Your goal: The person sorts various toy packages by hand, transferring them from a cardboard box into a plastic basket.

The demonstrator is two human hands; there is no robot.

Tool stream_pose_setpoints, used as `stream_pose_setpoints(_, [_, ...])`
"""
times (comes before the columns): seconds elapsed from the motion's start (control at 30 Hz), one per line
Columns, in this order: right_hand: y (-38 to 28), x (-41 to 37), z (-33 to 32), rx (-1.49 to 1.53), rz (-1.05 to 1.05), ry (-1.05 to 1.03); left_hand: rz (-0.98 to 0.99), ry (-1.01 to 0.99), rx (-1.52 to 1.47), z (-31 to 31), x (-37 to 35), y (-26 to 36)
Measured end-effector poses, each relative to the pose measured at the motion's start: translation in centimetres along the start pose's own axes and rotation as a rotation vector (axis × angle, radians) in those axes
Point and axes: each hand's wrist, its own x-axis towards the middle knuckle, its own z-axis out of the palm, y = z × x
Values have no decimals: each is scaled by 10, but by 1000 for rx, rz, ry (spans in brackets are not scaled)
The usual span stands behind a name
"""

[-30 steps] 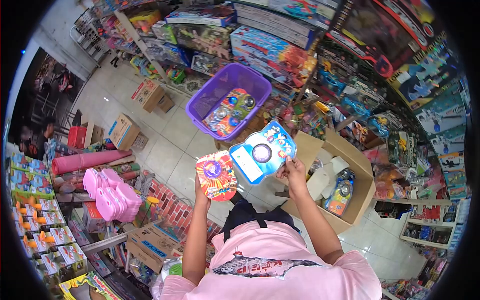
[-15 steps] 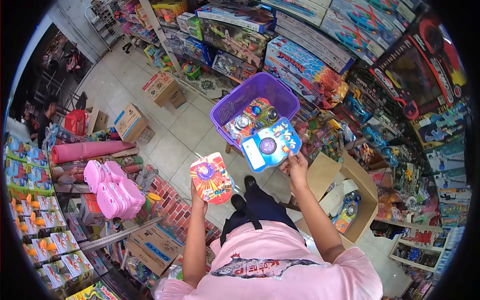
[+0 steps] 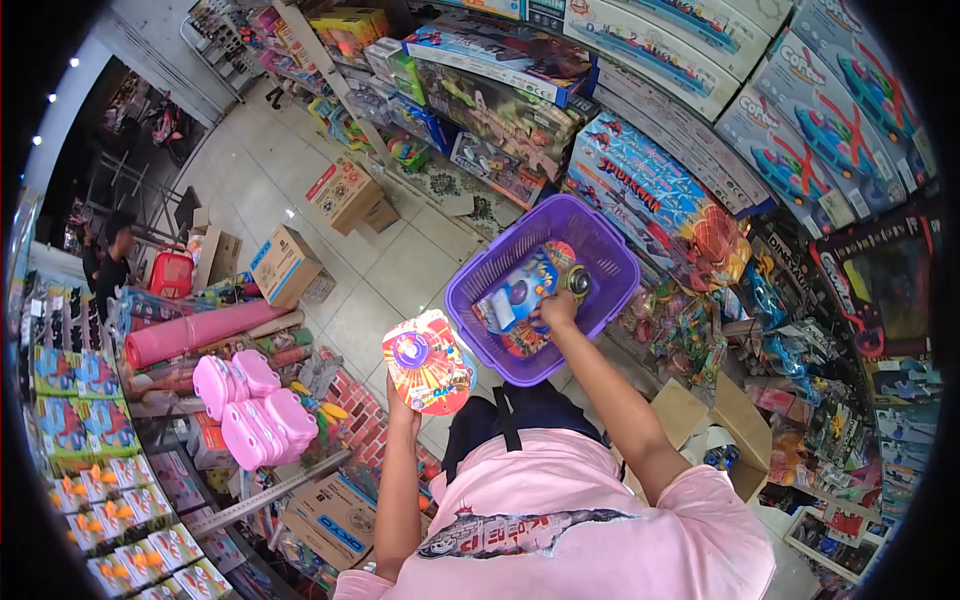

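My left hand (image 3: 403,406) grips the lower edge of red-and-yellow carded yo-yos (image 3: 430,366), each with a round purple disc at the front; they appear to be a small stack. Inside the purple basket (image 3: 480,332), my right hand (image 3: 558,310) holds a blue carded yo-yo (image 3: 519,291) by its right edge, fingers partly hidden. Other carded toys lie beneath and beside it, among them a round olive-green one (image 3: 577,281) just behind the right hand. The basket stands in front of me, its slatted walls upright.
An open cardboard box (image 3: 752,440) holding toys stands at right. Boxed toys, including a Spider-Man box (image 3: 640,178), line the shelves ahead. Pink containers (image 3: 262,425) and a pink roll (image 3: 200,328) sit at left. Cardboard boxes (image 3: 284,265) stand on the tiled floor; another person (image 3: 115,262) is far left.
My right hand has lowered the blue carded yo-yo from above the basket's front rim down into it. My left hand keeps its red-and-yellow cards. The view has shifted.
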Motion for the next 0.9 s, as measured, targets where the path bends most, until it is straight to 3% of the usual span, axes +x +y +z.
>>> stream_pose_setpoints(0.2, [33, 41, 27, -189, 266, 50, 29, 13, 42, 25, 33, 6])
stream_pose_setpoints(0.3, [49, 61, 18, -261, 282, -15, 17, 3, 56, 37, 45, 10])
stream_pose_setpoints(0.43, [-1, 50, -1, -466, 428, -101, -45, -82, 61, 50, 66, 11])
stream_pose_setpoints(0.5, [-13, 49, -10, -755, 377, -305, -35, -110, 143, 58, 75, 10])
stream_pose_setpoints(0.57, [-19, 44, -15, -768, 313, -340, -46, -153, 189, 63, 88, 7])
stream_pose_setpoints(0.63, [-59, 12, -14, -455, -26, -396, 0, -242, 224, 68, 101, 0])
stream_pose_setpoints(0.7, [-86, -14, -15, -115, -131, -577, -37, -245, 205, 88, 106, 2])
stream_pose_setpoints(0.73, [-92, -25, -11, -117, -125, -568, -53, -261, 241, 98, 107, 3])
stream_pose_setpoints(0.8, [-97, -42, -4, -16, -438, -567, -107, -268, 202, 113, 110, 3])
stream_pose_setpoints(0.9, [-107, -39, -16, -127, -380, -579, -146, -314, 208, 126, 114, 3])
